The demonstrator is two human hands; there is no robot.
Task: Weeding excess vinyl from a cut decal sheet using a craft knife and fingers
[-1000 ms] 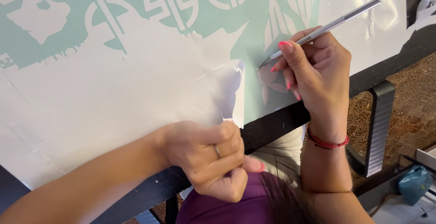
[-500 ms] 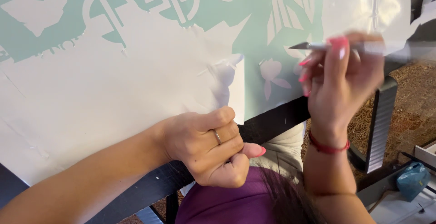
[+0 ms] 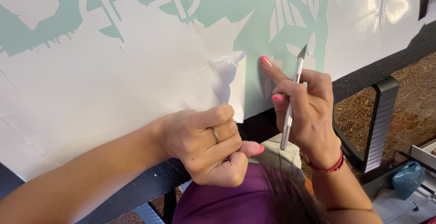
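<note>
Our right hand [image 3: 306,110] grips a craft knife [image 3: 290,101], forefinger pressing the teal vinyl sheet [image 3: 254,33]; our left hand [image 3: 209,144] is fisted at the table [image 3: 363,74] edge.

We see 1 sign-like piece: a large vinyl decal sheet [image 3: 136,83] lying across the table [image 3: 363,76], mint-green cut shapes along its top, bare white backing below and at right.

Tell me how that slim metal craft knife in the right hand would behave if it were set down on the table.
The craft knife has a slim, round-looking metal handle, so it would probably roll. It looks light, pinched easily in the right hand. Its fine pointed blade seems fragile and could nick the teal vinyl sheet.
</note>
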